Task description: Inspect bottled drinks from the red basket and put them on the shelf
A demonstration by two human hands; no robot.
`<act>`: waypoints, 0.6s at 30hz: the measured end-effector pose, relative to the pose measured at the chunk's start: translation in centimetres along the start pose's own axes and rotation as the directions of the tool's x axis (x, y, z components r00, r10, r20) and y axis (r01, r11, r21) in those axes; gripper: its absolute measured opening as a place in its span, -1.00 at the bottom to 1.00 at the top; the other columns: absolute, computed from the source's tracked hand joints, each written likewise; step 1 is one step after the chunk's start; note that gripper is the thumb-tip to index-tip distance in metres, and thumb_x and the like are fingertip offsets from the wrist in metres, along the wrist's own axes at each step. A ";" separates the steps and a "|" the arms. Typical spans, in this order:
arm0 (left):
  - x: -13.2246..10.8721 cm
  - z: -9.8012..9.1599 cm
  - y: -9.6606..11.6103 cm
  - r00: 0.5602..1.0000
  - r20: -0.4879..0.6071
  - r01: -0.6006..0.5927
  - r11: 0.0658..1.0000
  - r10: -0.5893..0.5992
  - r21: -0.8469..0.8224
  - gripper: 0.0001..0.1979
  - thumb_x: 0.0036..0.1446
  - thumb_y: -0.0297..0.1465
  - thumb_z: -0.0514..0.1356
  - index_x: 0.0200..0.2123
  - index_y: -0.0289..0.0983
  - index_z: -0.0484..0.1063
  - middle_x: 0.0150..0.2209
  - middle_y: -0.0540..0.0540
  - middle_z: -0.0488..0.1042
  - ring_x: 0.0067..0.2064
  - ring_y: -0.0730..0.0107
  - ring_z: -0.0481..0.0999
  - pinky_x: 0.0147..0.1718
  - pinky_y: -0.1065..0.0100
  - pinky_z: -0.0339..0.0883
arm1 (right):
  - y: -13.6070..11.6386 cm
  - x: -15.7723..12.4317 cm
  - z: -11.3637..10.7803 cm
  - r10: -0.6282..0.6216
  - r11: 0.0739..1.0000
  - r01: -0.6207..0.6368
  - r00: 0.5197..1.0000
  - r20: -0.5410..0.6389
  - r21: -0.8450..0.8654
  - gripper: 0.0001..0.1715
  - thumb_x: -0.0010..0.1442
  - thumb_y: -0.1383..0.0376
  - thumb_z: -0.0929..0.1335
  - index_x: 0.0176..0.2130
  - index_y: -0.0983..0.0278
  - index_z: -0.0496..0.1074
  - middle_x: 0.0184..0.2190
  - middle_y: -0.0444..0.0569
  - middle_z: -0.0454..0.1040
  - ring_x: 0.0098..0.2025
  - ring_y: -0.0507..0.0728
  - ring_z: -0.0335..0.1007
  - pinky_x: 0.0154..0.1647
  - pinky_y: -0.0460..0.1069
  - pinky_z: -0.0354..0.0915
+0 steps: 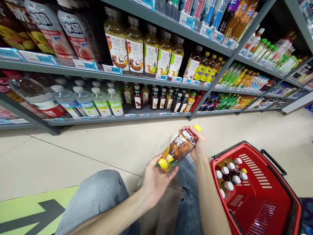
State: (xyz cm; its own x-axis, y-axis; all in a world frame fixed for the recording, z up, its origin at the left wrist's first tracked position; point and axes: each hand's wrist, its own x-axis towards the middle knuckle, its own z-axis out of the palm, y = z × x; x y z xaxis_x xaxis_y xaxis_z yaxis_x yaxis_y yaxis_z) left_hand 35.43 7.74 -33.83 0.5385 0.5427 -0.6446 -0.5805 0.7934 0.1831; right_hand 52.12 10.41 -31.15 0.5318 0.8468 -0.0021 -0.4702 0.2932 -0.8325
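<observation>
Beside the red basket (281, 189), on its left as the shopper faces, a crouching person has both hands on one bottle of tea (178, 147). The left hand (155, 181) is half open, palm turned up, cradling the bottle's base with thumb on one side and fingers spread along the other. The right hand (199, 140) is curled round the upper end, just below the yellow cap (197, 127). So the bottle lies tilted between the two hands, cap end toward the shelving, fruit-printed label facing up, outside the basket.

The right forearm runs close along the basket's near-left edge; I can't tell if they touch. Left of the basket too, the person's bent knees in blue jeans (105, 182) show below the hands. Inside it, gathered toward its left side, stand several bottles with white caps (229, 186) and one more yellow cap among them.

Well to the basket's left, a green floor sign (14, 205) carries a dark arrow. Beyond the basket and to its left, the bottom shelf holds clear bottles (85, 102) and small dark bottles (162, 99); above them stand white-labelled tea bottles (151, 52). Farthest, behind the basket, green bottles (231, 75) line the receding shelves.
</observation>
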 end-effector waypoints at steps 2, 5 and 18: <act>0.1 -0.2 0.2 1.000 0.024 0.018 1.000 -0.019 0.014 -0.73 0.29 -0.39 0.18 0.02 -0.31 0.49 -0.09 -0.16 0.63 -0.26 0.31 0.64 -0.23 0.21 0.61 | -0.4 0.0 -0.1 0.002 1.000 -0.002 1.000 0.013 -0.014 -0.85 0.01 0.26 0.51 -0.44 0.33 0.58 -0.40 0.00 0.63 -0.34 0.15 0.60 -0.22 0.03 0.49; 0.1 -0.4 0.0 0.995 0.030 0.091 0.993 -0.094 0.072 -0.72 0.33 -0.30 0.17 0.03 -0.30 0.48 -0.13 -0.20 0.64 -0.28 0.27 0.66 -0.38 0.33 0.57 | -1.0 -0.2 -0.4 -0.001 0.999 0.004 0.997 0.083 -0.034 -0.81 0.00 0.23 0.52 -0.45 0.33 0.58 -0.37 0.04 0.65 -0.33 0.18 0.60 -0.25 0.04 0.50; 1.6 -1.6 -1.2 0.938 0.157 0.299 0.950 -0.310 0.091 -0.36 0.38 0.02 -0.03 -0.09 -0.49 0.48 -0.38 -0.24 0.58 -0.66 0.56 0.34 -0.69 0.55 0.15 | -0.7 -0.9 -0.7 0.011 0.957 0.023 0.993 0.114 -0.291 -0.63 0.05 0.07 0.54 -0.25 0.30 0.62 -0.18 0.08 0.67 -0.24 0.18 0.62 -0.24 0.00 0.49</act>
State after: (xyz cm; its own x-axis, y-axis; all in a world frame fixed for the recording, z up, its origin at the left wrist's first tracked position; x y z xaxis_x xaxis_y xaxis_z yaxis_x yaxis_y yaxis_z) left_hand 36.05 7.21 -36.26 0.7807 0.3064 -0.5447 -0.3351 0.9409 0.0489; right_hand 52.45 9.18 -30.94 0.4426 0.8952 0.0524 -0.2327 0.1711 -0.9574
